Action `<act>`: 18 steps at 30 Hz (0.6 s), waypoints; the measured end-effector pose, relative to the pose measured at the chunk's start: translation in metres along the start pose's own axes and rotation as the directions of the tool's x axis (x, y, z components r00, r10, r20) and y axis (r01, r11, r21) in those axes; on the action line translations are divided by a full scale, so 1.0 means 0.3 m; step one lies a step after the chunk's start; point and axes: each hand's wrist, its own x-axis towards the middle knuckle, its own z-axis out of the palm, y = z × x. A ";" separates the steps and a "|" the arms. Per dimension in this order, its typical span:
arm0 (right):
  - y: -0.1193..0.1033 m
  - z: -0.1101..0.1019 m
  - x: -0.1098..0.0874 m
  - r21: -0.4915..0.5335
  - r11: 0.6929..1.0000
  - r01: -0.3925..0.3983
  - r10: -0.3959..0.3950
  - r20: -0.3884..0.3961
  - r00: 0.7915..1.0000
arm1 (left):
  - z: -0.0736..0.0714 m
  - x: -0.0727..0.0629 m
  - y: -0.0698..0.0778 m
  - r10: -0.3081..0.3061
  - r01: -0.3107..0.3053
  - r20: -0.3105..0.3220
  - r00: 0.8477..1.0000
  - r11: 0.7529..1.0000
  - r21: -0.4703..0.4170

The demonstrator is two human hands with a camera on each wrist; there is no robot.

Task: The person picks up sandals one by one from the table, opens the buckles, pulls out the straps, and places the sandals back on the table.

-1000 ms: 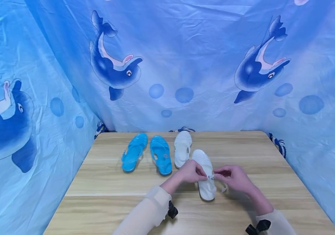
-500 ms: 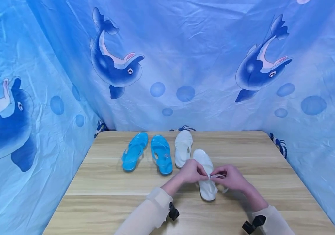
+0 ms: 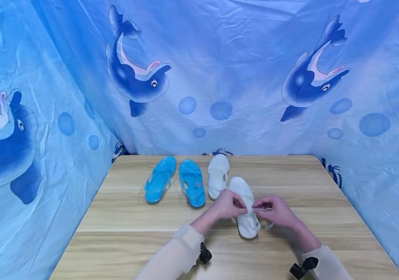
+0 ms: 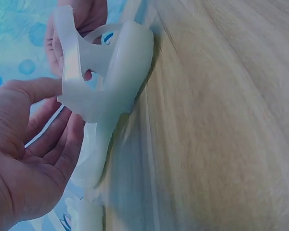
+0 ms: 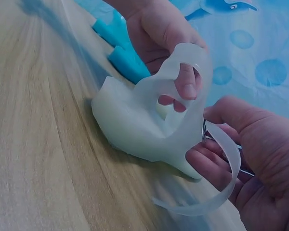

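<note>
A white jelly sandal (image 3: 247,228) lies on the table, toe away from me, between both hands. From its left side, my left hand (image 3: 228,205) pinches the ankle strap (image 4: 72,53) between thumb and fingers. Opposite it, my right hand (image 3: 277,212) pinches the strap at a small metal buckle (image 5: 204,132), its fingertips close to the left ones. A loose strap end (image 5: 221,195) curls below the right hand. Fingers partly cover the buckle.
Another white sandal (image 3: 217,177) lies behind and to the left. Two blue sandals (image 3: 159,182) are farther left on the wooden table (image 3: 129,241). A dolphin-print curtain (image 3: 255,128) hangs along the back and sides.
The right hand moved left toward the left fingertips, then drew back slightly. The left hand stays about in place on the strap. The sandals stay put.
</note>
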 end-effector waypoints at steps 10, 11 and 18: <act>-0.005 0.003 -0.001 -0.021 1.000 0.012 -0.012 -0.004 1.000 | 0.004 0.016 0.004 -0.011 0.009 0.053 0.999 0.999 0.041; -0.003 0.003 -0.002 -0.023 1.000 0.011 -0.011 -0.007 1.000 | 0.004 0.015 0.002 -0.016 0.014 0.052 0.998 0.999 0.035; 0.003 0.007 -0.012 0.002 1.000 -0.021 0.022 -0.054 0.998 | -0.005 0.007 -0.005 -0.076 0.077 0.034 0.997 0.997 -0.031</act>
